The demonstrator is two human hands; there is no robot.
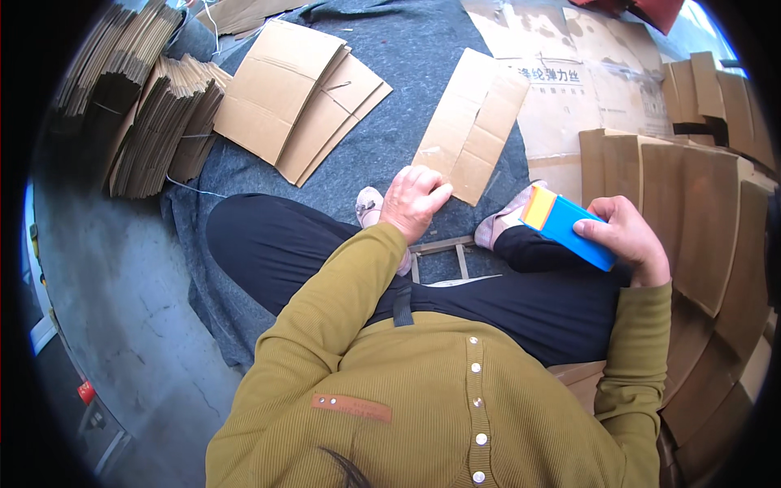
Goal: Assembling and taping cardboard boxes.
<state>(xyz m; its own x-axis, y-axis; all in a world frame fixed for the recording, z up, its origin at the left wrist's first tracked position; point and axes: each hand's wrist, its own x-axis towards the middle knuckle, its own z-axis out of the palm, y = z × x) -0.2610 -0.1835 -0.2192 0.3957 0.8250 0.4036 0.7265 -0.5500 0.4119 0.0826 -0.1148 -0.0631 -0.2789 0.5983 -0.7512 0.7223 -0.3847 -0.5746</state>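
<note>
A folded flat piece of brown cardboard (476, 122) slants away from me over the dark blue-grey cloth, its near end at my left hand (416, 202). The fingers of that hand are curled at the near left corner, closed on the cardboard's edge, and they hide the corner. On the right, above my knee, my right hand (625, 236) grips a flat blue block with an orange-yellow end (569, 232). Its thumb presses on the blue face; the block's exact kind I cannot make out. The block is apart from the cardboard piece.
Flat cardboard pieces (281, 89) overlap on the cloth (374, 32) ahead to the left. Tied cardboard bundles (163, 122) stand at the far left. Cardboard (691, 203) is stacked close on my right. A low metal frame (439, 248) lies between my feet.
</note>
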